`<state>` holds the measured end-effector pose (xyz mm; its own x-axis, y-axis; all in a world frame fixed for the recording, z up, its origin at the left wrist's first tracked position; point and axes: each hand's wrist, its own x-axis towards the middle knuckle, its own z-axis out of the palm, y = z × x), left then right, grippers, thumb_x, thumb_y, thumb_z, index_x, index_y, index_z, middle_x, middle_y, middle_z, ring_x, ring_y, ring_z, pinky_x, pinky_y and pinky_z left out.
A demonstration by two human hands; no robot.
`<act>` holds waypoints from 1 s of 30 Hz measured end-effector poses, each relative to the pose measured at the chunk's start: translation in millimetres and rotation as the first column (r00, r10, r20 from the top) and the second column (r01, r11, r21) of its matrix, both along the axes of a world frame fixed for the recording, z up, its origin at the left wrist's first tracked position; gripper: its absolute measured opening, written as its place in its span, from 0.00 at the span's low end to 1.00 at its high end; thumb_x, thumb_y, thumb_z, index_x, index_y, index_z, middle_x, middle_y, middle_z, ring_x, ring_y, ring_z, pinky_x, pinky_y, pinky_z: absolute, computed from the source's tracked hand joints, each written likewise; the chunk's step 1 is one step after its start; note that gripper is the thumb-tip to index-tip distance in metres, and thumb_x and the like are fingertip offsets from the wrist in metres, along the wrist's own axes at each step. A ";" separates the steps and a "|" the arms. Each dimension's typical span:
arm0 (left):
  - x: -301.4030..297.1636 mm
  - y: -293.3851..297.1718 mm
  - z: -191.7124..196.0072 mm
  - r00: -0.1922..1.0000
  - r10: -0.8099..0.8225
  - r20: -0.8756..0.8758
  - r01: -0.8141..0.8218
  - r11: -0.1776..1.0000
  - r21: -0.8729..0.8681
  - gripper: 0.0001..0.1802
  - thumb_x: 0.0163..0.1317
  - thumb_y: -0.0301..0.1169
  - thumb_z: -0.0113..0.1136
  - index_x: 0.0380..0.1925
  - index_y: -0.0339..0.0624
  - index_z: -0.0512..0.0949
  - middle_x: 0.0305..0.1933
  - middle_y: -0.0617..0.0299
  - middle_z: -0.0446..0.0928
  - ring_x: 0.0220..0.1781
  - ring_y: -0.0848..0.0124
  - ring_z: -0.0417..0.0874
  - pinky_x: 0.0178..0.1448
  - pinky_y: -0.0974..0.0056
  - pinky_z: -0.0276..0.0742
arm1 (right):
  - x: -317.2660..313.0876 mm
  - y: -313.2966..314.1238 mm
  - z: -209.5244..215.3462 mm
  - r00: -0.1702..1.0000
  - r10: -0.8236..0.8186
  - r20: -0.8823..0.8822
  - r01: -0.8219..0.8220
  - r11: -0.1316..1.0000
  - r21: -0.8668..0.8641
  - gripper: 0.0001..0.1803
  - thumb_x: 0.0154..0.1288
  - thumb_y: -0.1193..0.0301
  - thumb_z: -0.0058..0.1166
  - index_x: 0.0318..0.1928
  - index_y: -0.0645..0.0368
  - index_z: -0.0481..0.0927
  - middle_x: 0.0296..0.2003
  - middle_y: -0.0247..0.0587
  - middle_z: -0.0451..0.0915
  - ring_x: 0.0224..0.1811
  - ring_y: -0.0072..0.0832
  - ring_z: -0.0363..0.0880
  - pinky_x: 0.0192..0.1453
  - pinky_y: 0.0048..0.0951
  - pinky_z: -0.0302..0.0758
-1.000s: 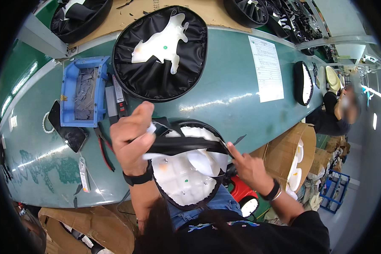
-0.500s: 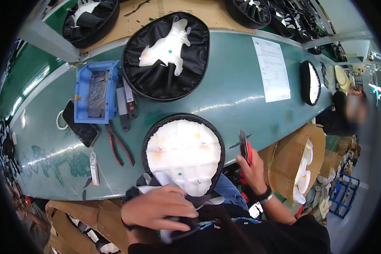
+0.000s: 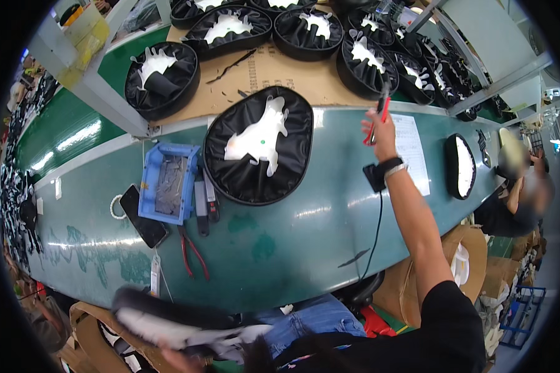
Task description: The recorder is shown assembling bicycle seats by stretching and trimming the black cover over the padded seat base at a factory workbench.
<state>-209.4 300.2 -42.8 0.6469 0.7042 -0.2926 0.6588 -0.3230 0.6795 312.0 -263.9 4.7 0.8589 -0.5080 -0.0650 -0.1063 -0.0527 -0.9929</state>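
Note:
Stretched out over the table's far right part, my right hand (image 3: 382, 133) grips a red-handled tool (image 3: 386, 110) with a dark, slim tip; its exact kind is unclear. At the lower left, my left hand (image 3: 179, 359), partly seen, holds a round black-covered pad (image 3: 149, 326) with a white underside. That pad is tilted on edge beyond the near table edge and blurred by motion. Pale loose strips (image 3: 230, 339) trail from it over my lap. A larger black cover with a white shaped insert (image 3: 258, 140) lies on the table ahead, touched by neither hand.
A blue bin (image 3: 168, 214) of dark scraps, a phone (image 3: 142, 217) and red-handled pliers (image 3: 194, 252) occupy the left. Printed paper (image 3: 412, 149) lies under my right arm's reach. More black covers (image 3: 308, 34) fill the cardboard-lined far side. Cardboard boxes (image 3: 473, 248) stand right.
My right hand has swung far forward with the red-handled tool. The white-backed pad has left its place in front of me and moved to the lower left with my left hand. The view has shifted.

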 end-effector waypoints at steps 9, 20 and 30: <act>-50.3 51.0 -12.0 0.832 0.551 -0.062 -0.551 0.834 0.021 0.33 0.63 0.52 0.52 0.59 0.40 0.65 0.60 0.51 0.67 0.56 0.56 0.72 0.57 0.50 0.68 | 77.9 -62.5 -28.7 1.000 0.017 0.002 -0.017 0.962 0.272 0.19 0.64 0.66 0.57 0.53 0.52 0.68 0.42 0.40 0.72 0.34 0.37 0.81 0.34 0.34 0.83; 178.1 -173.2 56.9 0.943 -0.111 0.314 0.311 0.631 -0.711 0.20 0.67 0.38 0.52 0.54 0.38 0.69 0.48 0.50 0.78 0.49 0.63 0.80 0.49 0.60 0.78 | -309.5 11.1 23.1 0.797 0.341 -0.499 -0.011 0.833 0.553 0.14 0.63 0.66 0.58 0.44 0.57 0.70 0.31 0.39 0.78 0.36 0.30 0.83 0.36 0.31 0.81; 156.3 -211.8 20.5 0.971 0.202 0.127 -0.015 0.581 -0.814 0.29 0.68 0.31 0.49 0.66 0.33 0.57 0.67 0.52 0.64 0.66 0.62 0.66 0.69 0.61 0.61 | -369.0 28.7 33.6 0.192 0.888 -0.419 -0.934 0.296 0.199 0.17 0.64 0.62 0.58 0.48 0.60 0.78 0.34 0.37 0.79 0.38 0.26 0.79 0.42 0.32 0.74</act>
<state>-53.1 88.4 -22.4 0.6876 0.3094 -0.6569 0.4825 0.4814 0.7317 -57.0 -235.2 38.3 0.6197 0.5894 -0.5183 -0.2694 -0.4605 -0.8458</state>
